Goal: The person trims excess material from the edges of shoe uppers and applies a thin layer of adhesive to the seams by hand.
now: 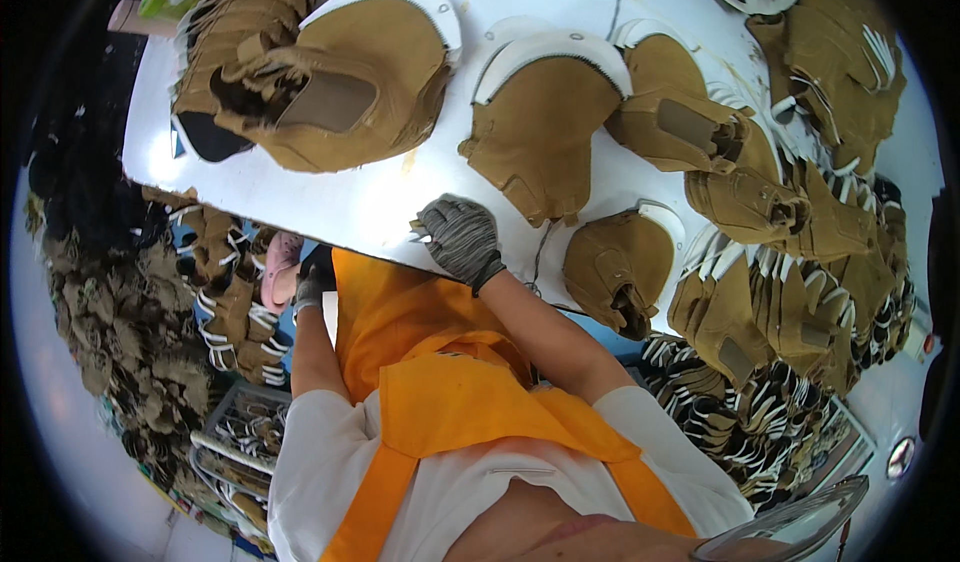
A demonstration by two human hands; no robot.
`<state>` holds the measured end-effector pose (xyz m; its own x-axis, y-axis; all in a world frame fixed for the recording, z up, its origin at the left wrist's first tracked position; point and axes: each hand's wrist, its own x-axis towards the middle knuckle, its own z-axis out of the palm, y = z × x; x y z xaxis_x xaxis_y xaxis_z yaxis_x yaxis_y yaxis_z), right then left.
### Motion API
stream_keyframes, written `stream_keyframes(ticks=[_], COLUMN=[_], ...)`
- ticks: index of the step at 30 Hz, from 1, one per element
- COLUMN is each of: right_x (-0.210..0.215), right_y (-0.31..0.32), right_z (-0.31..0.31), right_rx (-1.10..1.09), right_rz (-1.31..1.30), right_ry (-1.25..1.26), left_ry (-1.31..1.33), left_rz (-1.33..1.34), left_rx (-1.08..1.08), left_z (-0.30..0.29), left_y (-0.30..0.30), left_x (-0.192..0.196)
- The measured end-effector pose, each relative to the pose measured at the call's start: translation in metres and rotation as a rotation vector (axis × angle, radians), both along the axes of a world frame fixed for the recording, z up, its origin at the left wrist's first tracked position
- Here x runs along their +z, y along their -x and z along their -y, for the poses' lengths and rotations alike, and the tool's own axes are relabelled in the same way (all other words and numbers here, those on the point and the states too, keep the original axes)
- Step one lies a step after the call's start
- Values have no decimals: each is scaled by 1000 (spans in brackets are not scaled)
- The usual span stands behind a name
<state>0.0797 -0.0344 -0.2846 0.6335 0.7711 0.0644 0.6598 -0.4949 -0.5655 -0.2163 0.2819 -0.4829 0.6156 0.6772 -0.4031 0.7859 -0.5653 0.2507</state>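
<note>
My right hand (462, 240), in a grey knitted glove, rests at the near edge of the white table (350, 197). Its fingers are curled in, and a small shiny bit sticks out past them; what it belongs to is hidden. My left hand (315, 278), gloved too, hangs low beside my orange apron (400, 307), just below the table edge, its fingers mostly out of sight. Closest beyond my right hand lies a flat tan shoe upper (545, 127) with a white serrated toe edge. Right of that hand sits another tan upper (620, 267), shaped with an opening.
A larger tan upper (365, 87) lies at the back left, before a stacked row of uppers (250, 12). More uppers (745, 312) heap along the right side. Piles of brown pieces (120, 312) and a wire rack (235, 442) stand left, below table height.
</note>
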Motion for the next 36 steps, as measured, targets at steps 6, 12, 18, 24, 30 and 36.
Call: stream_keyframes(ticks=[6, 12, 18, 24, 30, 36], right_x=[-13, -12, -10, -15, -8, -19], right_y=[6, 10, 10, 14, 21, 19], right_z=[-5, -8, -4, 7, 19, 27], right_rx=[-6, -18, 35, 76, 51, 101], right_rz=[101, 77, 57, 69, 127, 28], right_ry=[-31, -125, -115, -83, -26, -31], left_ry=[-86, 963, 145, 21, 167, 119], left_rz=[-83, 558, 62, -543, -559, -264], left_rx=[-186, 622, 26, 754, 644, 213], left_z=[-18, 110, 110, 97, 110, 85], left_y=[21, 29, 67, 48, -51, -28], left_x=[22, 3, 14, 97, 111, 92])
